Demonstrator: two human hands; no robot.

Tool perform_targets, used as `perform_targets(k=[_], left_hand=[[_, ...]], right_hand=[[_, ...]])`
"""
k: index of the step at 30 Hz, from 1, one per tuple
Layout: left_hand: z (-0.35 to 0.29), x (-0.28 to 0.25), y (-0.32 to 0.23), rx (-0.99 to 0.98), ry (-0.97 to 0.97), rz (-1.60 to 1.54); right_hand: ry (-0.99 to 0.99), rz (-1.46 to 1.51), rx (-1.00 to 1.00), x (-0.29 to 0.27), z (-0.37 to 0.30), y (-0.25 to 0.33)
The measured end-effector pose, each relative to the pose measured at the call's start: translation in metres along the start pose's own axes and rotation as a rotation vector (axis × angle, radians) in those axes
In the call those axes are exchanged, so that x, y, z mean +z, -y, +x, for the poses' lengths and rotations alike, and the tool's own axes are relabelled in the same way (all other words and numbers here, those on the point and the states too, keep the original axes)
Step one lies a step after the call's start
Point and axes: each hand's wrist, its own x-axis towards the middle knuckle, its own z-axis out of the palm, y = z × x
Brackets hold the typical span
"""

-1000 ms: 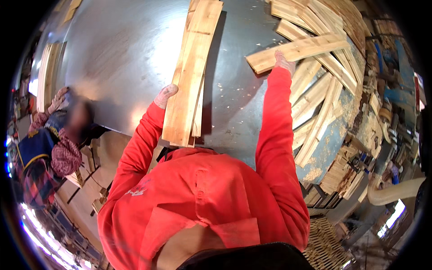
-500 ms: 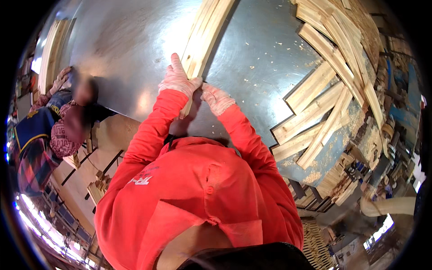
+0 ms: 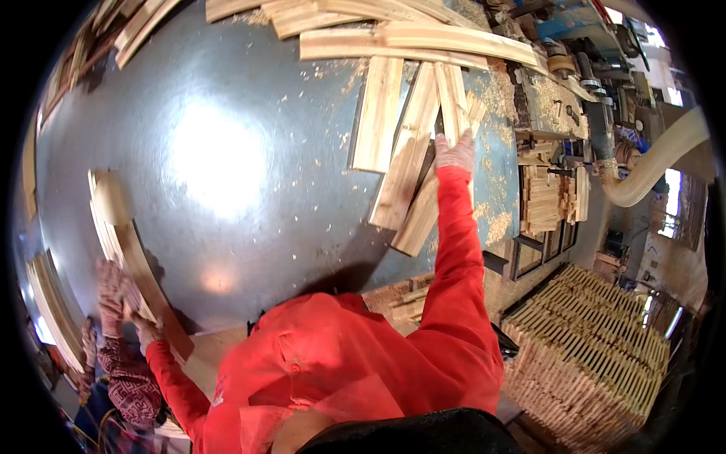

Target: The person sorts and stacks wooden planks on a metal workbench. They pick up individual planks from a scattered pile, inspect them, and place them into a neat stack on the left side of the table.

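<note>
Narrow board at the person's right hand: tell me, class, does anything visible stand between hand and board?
Nothing visible does. The right hand is right at the near end of the narrow board. A crosswise board lies by its far end, away from the hand.

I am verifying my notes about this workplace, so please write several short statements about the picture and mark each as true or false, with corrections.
1. The person's right hand is at a narrow board. True.
2. The person's sleeves are blue. False: the sleeves are red.
3. Wood shavings lie on the metal table. True.
4. The ribbed hose is on the picture's left side. False: the hose is on the right.
5. The person's left hand is near a co-worker's hand. True.
</note>
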Motion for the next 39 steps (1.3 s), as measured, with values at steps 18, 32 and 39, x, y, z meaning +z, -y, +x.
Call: perform_targets(k=[18,32,39], left_hand=[[0.275,0.173,-0.701,0.903,-0.085,0.555],[0.145,0.154,-0.311,0.339,0.654,-0.35],[0.03,0.178,-0.294,0.038,0.608,-0.845]], right_hand=[[0.331,-0.171,0.295,-0.012,0.023,0.0],[0.72,1.049,-0.011,-0.013,-0.095,-0.047],[1.012,1.162,0.008,0.005,-0.093,0.173]])
